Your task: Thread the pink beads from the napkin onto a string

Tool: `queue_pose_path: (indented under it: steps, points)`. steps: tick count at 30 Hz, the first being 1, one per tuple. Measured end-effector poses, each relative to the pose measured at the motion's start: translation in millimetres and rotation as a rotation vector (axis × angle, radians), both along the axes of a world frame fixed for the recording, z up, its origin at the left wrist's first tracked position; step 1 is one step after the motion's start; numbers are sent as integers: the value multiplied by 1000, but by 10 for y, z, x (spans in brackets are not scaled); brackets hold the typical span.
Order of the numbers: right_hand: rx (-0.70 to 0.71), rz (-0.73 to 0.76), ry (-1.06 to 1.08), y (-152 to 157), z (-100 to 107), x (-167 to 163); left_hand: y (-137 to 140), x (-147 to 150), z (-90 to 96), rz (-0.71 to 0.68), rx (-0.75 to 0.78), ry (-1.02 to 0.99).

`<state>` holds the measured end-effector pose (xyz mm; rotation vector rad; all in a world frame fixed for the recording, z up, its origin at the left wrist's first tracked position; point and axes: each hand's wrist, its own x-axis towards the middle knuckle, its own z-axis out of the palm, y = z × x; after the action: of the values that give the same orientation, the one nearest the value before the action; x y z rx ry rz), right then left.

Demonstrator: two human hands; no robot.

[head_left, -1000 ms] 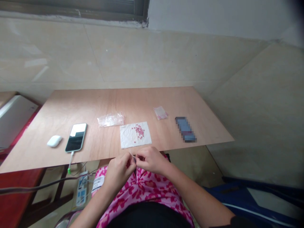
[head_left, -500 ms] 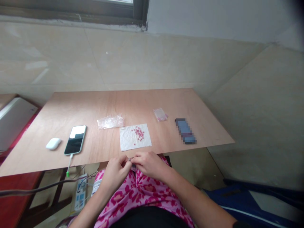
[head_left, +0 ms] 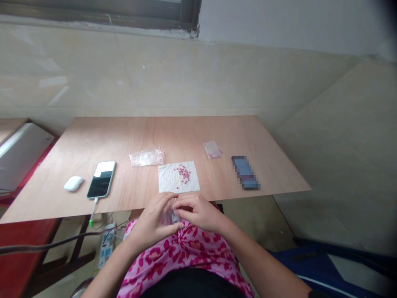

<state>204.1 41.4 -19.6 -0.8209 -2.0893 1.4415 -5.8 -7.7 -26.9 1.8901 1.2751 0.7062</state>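
Observation:
Just below the table's front edge, over my lap, both hands meet at a small clear plastic piece (head_left: 168, 217), perhaps a bag; its exact kind is hard to make out. My left hand (head_left: 154, 217) curves around it, thumb and fingers on either side. From the right, my right hand (head_left: 198, 213) reaches it with bent fingers, the thumb tucked near the fingertips. Right beyond the hands lies a white tissue (head_left: 169, 180) with a scatter of small pink beads (head_left: 184, 174) on it.
Behind the tissue lie a crinkled clear plastic bag (head_left: 147, 157) and a small zip bag (head_left: 211, 150) holding pink beads. A phone on a cable (head_left: 101, 180) and white earbud case (head_left: 73, 183) sit left; another phone (head_left: 245, 173) sits right. A power strip (head_left: 106, 248) is below.
My left hand has opened wider around the clear plastic, which now shows more between the hands. Before, both hands were pinched together at the fingertips. The view has shifted slightly.

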Motion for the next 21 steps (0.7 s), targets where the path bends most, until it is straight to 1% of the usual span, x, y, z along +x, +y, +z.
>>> queue_pose_path:
  steps: [2, 4, 7, 9, 12, 16, 19, 21]
  points:
    - [-73, -22, 5, -2, 10, 7, 8, 2, 5, -33, -74, -36]
    - [-134, -37, 9, -7, -3, 12, 7, 9, 20, -36, -114, -67]
    - [-212, -48, 26, -10, -23, 17, 7, 16, 57, -31, -121, -91]
    - [-230, -46, 42, -7, -25, 23, 14, 17, 82, -30, -129, -117]
    - [-143, -20, 45, -1, -24, 35, 31, 19, 111, -44, -175, -176]
    - [74, -11, -39, -12, -51, 38, 37, 20, 122, -83, -281, -238]
    - [235, 1, -90, -30, -60, 25, 24, 16, 105, -133, -410, -244]
    - [248, 79, -82, -38, -45, 21, 13, 12, 98, -167, -522, -255]
